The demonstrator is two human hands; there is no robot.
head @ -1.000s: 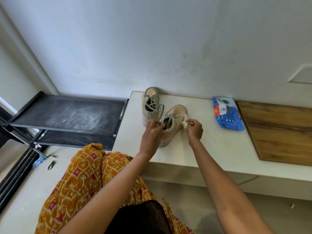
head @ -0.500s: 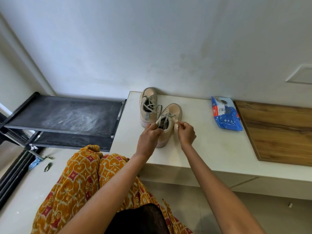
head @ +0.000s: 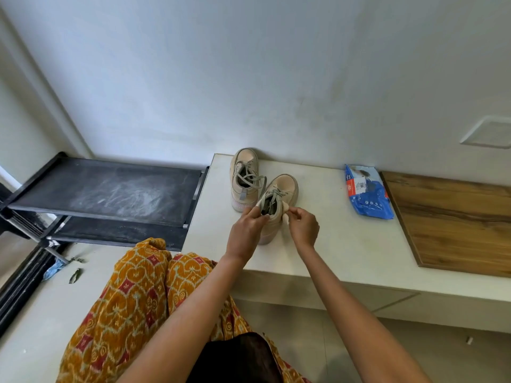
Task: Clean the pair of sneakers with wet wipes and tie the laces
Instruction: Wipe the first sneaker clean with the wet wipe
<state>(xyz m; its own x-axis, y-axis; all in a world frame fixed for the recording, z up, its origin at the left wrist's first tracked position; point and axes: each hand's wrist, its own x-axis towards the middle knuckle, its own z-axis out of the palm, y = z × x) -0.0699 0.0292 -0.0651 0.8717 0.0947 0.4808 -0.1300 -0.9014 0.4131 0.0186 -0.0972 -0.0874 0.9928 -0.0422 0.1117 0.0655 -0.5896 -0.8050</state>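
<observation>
I am gripping the heel collar of the near sneaker (head: 279, 200) with my left hand (head: 246, 230), fingers closed on its rim. My right hand (head: 302, 228) is pinching a white wet wipe (head: 286, 215) against that sneaker's right side, fingers closed on the wipe. The second sneaker (head: 244, 178) is standing just left of and behind it on the white table (head: 331, 244), laces loose. The blue wipes pack (head: 366, 193) is lying well to its right

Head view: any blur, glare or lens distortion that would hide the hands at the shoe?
Head view: soft even light, no glare; wide-angle bending at the edges; left hand, right hand and near sneaker sharp enough; the wipe is small and low in detail.
</observation>
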